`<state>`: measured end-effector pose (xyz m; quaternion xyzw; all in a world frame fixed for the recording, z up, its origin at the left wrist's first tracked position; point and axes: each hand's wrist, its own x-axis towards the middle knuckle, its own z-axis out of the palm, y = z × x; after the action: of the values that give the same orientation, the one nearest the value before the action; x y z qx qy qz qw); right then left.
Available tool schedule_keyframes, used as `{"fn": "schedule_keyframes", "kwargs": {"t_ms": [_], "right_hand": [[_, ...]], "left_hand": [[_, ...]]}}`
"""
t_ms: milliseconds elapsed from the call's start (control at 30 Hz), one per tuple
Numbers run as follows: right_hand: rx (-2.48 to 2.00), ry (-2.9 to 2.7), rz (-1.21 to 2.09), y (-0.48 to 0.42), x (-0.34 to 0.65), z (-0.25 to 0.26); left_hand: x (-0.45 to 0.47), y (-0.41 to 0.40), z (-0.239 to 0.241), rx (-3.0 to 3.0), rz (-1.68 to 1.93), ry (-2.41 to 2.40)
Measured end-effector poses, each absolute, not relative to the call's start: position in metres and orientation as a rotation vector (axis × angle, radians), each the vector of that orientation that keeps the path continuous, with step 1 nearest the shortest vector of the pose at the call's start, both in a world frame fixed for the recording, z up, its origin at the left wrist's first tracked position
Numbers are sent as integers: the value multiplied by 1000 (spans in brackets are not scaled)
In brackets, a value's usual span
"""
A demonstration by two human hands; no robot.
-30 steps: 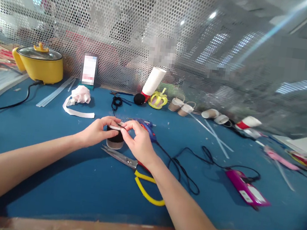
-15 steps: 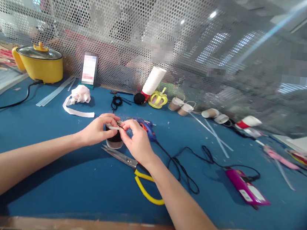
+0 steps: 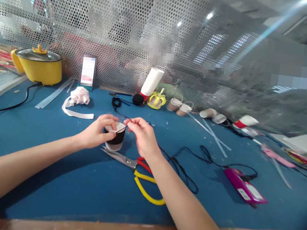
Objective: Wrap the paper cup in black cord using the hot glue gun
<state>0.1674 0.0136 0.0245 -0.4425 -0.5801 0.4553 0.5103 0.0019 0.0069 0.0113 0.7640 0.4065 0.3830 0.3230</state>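
Observation:
A small paper cup [image 3: 115, 137] with a black band round it stands upside down on the blue table [image 3: 79, 173]. My left hand [image 3: 97, 132] grips the cup's left side, fingers curled round it. My right hand [image 3: 142, 136] sits just to the right, its fingertips pinched on a thin strand or strip that reaches across the cup's top. Scissors [image 3: 135, 168] with yellow and red handles lie right below both hands.
A purple device [image 3: 242, 185] with a black cable [image 3: 189, 164] lies at the right. At the back stand a yellow pot [image 3: 38, 65], a white ribbon bundle [image 3: 79, 96], a white cup stack [image 3: 152, 82], a yellow crown [image 3: 157, 100] and more paper cups [image 3: 181, 107]. Glue sticks [image 3: 212, 133] lie about. A mesh wall closes off the far side.
My right hand has drawn back a little to the right of the cup, so the cup's white top now shows. It now covers the blue glue gun behind it.

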Motion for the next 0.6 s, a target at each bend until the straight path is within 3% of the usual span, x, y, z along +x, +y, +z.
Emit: {"fn": "schedule_keyframes", "kwargs": {"t_ms": [233,600], "right_hand": [[-1051,-973,1453,51,176,45],[-1087,-1239,1240,138,143,104]], "left_hand": [[1,6,12,2042,990,1059],[4,6,11,1766,982,957]]}}
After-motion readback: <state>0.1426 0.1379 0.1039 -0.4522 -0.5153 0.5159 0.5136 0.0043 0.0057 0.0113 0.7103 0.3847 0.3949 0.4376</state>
